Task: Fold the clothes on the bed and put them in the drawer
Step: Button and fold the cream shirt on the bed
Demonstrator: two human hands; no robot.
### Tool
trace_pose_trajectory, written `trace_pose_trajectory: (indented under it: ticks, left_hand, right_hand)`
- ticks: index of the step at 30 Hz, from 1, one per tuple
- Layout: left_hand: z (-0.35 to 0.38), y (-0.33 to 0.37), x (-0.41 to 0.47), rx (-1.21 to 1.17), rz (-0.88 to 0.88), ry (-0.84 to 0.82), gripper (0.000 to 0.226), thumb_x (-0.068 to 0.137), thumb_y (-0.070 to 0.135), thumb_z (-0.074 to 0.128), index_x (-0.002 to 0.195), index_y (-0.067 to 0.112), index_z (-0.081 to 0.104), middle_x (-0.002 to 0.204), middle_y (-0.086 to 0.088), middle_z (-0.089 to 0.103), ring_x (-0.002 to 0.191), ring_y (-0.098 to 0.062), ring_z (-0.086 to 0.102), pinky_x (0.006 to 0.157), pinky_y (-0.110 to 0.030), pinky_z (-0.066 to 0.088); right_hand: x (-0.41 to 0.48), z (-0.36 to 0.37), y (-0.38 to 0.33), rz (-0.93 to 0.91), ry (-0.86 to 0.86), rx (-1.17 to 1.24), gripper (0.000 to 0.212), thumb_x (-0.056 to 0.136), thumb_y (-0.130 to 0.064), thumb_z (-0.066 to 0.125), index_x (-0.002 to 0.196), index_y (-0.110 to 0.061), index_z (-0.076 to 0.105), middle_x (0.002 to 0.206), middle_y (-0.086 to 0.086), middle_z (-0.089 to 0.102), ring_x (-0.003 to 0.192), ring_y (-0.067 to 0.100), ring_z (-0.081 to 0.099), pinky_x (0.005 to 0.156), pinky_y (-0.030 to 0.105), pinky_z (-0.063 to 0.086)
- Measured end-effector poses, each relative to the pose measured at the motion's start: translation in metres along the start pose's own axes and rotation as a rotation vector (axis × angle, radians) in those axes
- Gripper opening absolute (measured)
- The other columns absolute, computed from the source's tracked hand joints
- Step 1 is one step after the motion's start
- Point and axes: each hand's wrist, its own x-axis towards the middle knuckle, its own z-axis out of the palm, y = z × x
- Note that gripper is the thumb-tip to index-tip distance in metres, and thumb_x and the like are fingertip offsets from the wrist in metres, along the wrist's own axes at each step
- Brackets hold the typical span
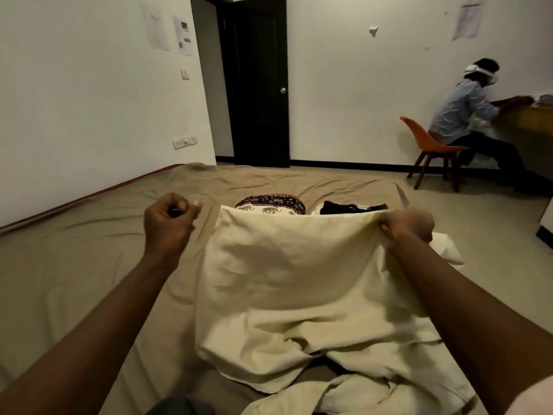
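A cream cloth (287,271) is lifted over the bed (89,265), its lower part bunched near my lap. My right hand (407,226) grips its upper right corner. My left hand (170,220) hovers in a fist left of the cloth's upper left corner, apart from it and holding no cloth. Behind the raised edge lie a dark elephant-patterned cloth (269,202) and a black garment (344,208), both partly hidden. A white cloth (446,250) peeks out under my right hand. No drawer is in view.
The bed has a tan sheet and lies against the left wall. A dark door (257,85) stands beyond it. At the right a person (466,115) sits on an orange chair (431,145) at a wooden desk (526,115).
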Motion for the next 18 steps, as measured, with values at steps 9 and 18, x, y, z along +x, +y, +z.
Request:
trace_pose_trajectory:
  ticks: [9,18]
  left_hand:
    - [0.060,-0.027,-0.061,0.322,-0.185,-0.436,0.066,0.084,0.034,0.085,0.138,0.029,0.048,0.129,0.005,0.054,0.074,-0.025,0.072,0.058,-0.035,0.061]
    - [0.136,-0.135,-0.091,0.794,-0.262,-0.777,0.045,0.092,0.010,0.062,0.135,0.022,0.059,0.141,-0.004,0.060,0.126,-0.022,0.058,0.102,-0.030,0.046]
  right_hand:
    - [0.027,0.002,0.010,-0.149,0.004,-0.080,0.013,0.072,-0.021,0.051,0.078,-0.032,0.055,0.077,-0.013,0.061,0.088,0.033,0.070,0.082,0.051,0.061]
    - [0.040,-0.052,0.132,0.040,-0.007,-0.189,0.009,0.075,-0.031,0.064,0.081,-0.030,0.058,0.090,-0.003,0.067,0.091,0.035,0.070,0.087,0.054,0.059]
